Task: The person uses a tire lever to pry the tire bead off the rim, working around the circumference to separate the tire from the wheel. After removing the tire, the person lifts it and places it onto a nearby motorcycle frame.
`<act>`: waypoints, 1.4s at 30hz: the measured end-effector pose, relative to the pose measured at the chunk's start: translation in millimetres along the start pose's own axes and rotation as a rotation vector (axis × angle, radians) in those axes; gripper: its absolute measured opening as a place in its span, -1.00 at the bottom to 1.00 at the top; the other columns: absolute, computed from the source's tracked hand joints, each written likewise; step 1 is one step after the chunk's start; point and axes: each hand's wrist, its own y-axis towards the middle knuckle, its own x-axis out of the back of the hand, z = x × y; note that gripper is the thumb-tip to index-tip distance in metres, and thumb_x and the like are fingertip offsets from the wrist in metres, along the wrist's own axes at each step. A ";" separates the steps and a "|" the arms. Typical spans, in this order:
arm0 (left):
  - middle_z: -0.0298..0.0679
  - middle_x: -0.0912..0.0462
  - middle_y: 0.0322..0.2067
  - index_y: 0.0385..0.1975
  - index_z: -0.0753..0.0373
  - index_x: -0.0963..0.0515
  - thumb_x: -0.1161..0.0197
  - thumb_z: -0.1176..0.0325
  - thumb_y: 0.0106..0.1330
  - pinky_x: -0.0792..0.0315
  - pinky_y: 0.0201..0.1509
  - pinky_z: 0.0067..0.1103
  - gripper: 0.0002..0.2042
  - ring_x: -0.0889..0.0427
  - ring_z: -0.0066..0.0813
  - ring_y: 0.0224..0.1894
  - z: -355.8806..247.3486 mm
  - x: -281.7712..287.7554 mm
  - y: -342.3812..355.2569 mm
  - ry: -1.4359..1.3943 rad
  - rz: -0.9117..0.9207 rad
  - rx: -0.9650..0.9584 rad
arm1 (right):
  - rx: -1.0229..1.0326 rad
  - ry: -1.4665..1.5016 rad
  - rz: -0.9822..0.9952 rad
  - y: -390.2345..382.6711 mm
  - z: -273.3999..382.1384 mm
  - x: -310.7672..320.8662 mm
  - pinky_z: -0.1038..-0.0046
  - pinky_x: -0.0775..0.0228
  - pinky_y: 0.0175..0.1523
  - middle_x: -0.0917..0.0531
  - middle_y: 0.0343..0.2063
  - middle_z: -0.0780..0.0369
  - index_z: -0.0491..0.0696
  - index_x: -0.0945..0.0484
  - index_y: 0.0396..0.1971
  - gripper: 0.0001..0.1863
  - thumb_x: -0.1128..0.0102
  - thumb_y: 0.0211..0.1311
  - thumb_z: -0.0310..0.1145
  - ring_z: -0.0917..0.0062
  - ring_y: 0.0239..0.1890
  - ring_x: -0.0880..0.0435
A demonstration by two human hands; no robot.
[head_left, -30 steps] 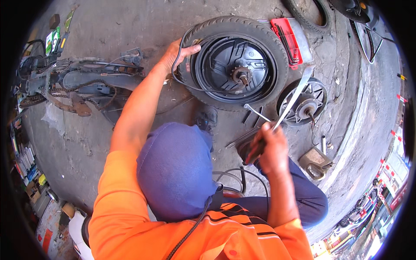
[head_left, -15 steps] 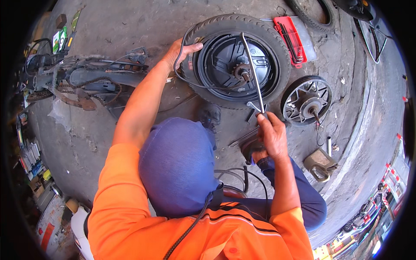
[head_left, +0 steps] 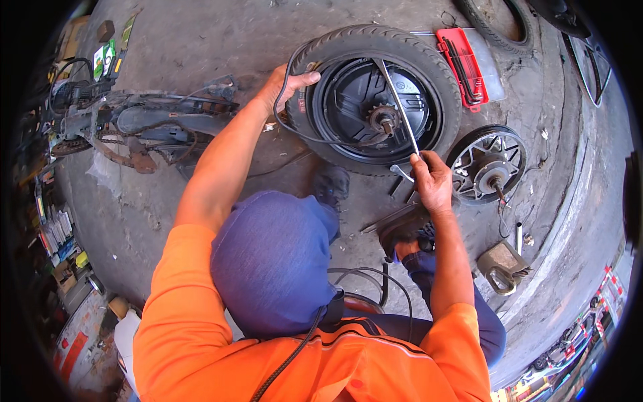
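Observation:
A black tyre (head_left: 365,39) sits around a black hub-motor wheel (head_left: 348,100) lying flat on the floor, its axle pointing up. My left hand (head_left: 289,88) grips the tyre's left side, thumb on the sidewall and fingers mostly hidden; a dark cable (head_left: 284,110) loops past it. Closed round the near end of a long silver tyre lever (head_left: 400,107) is my right hand (head_left: 432,181). The lever slants across the wheel, its far tip at the tyre's inner edge. A smaller hooked metal tool (head_left: 402,173) rests at the wheel's near edge, beside my right hand.
A red case of dark tools (head_left: 462,67) lies right of the tyre. Nearby are a spoked hub wheel (head_left: 487,164), a loose tyre (head_left: 502,27) and a metal can-like container (head_left: 502,264). A dismantled vehicle frame (head_left: 157,120) lies at left.
My right hand has moved farther away with the lever's near end. At the far side, the tyre's inner edge stands more raised by the lever tip. My left hand keeps its hold.

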 end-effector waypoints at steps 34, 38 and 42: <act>-0.25 -0.69 -0.32 0.02 0.26 -0.58 -0.48 0.14 0.19 -0.51 -0.56 -0.51 -0.52 -0.67 -0.44 -0.42 -5.2 -1.5 -5.5 0.062 0.030 0.008 | -0.240 0.300 0.145 -32.4 66.4 -23.0 0.59 -0.25 -0.61 -0.55 -0.59 0.30 -0.19 -0.57 -0.11 -0.64 -0.20 0.47 -0.13 0.71 -0.69 -0.44; -0.23 -0.70 -0.26 0.01 0.24 -0.60 -0.53 0.16 0.15 -0.56 -0.47 -0.48 -0.53 -0.66 -0.43 -0.36 -5.2 -4.1 -9.6 0.040 -0.037 0.028 | -0.142 0.579 0.235 -52.7 96.2 -10.4 0.61 -0.36 -0.57 -0.64 -0.47 0.18 -0.14 -0.21 0.42 -0.37 -0.11 0.43 -0.30 0.63 -0.66 -0.54; -0.28 -0.69 -0.24 0.00 0.25 -0.61 -0.52 0.20 0.17 -0.57 -0.44 -0.48 -0.56 -0.66 -0.45 -0.31 -5.6 -5.5 -10.2 0.054 -0.034 -0.028 | -0.003 0.794 0.318 -60.9 118.8 -13.3 0.54 -0.46 -0.51 -0.62 -0.29 -0.04 -0.15 -0.11 0.48 -0.03 -0.27 0.20 0.05 0.53 -0.59 -0.57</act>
